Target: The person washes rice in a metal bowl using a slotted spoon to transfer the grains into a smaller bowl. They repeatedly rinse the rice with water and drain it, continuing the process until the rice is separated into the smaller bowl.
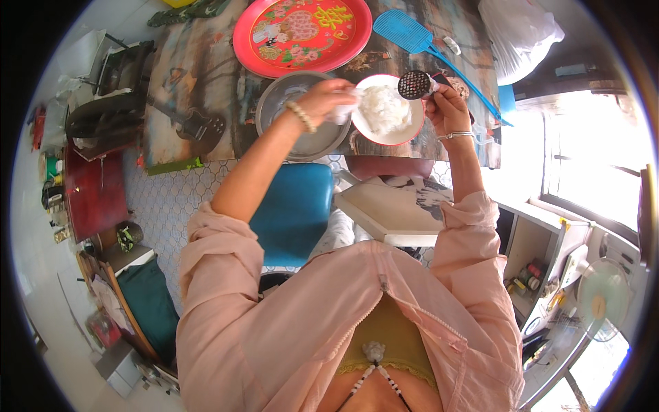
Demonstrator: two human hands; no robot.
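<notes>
A white bowl with a red rim [419, 123] stands near the table's front edge. It holds a heap of white, soft-looking shredded food [386, 110]. My left hand [322, 100] grips a white piece [344, 108], too blurred to name, between the bowl and a metal basin [304, 149]. Pale material shows inside the basin, partly behind my forearm. With my right hand [448, 108] I hold a utensil with a round, black, perforated head [414, 85] at the bowl's right rim. Its handle is mostly hidden in my fingers.
A red decorated tray [355, 15] and a blue fly swatter [406, 31] lie on the patterned table [206, 62]. At the far right stands a white plastic bag [520, 36]. A blue-seated chair [293, 216] and an open white box [381, 206] are below the table's edge.
</notes>
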